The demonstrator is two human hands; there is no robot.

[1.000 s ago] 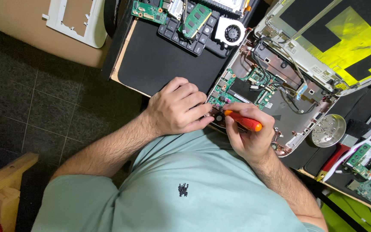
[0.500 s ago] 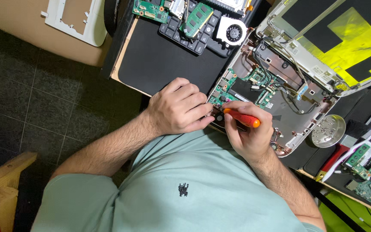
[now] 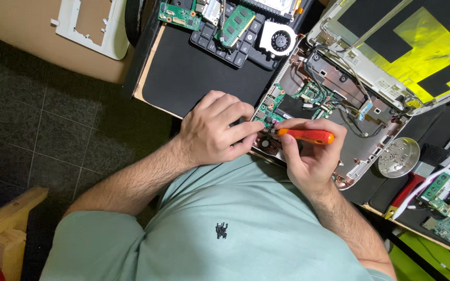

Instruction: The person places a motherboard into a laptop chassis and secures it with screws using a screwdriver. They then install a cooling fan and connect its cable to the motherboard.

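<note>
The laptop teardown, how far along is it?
Done: the keyboard, fan and memory stick lie removed on the desk. In hand: the right hand works an orange screwdriver at the green circuit board, left hand steadying. Left: that board and wiring remain in the base.

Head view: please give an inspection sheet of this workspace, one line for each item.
Surface: black mat on a wooden table.
Job's things: opened laptop base with green circuit board; orange screwdriver.
Clutter: cooling fan, memory module, round screw dish, loose boards at right.
Grippers: right hand holds the screwdriver, tip at the board; left hand rests at the base's edge.
Cables: thin wires across the base.
Surroundings: dark tiled floor, white plastic frame.
</note>
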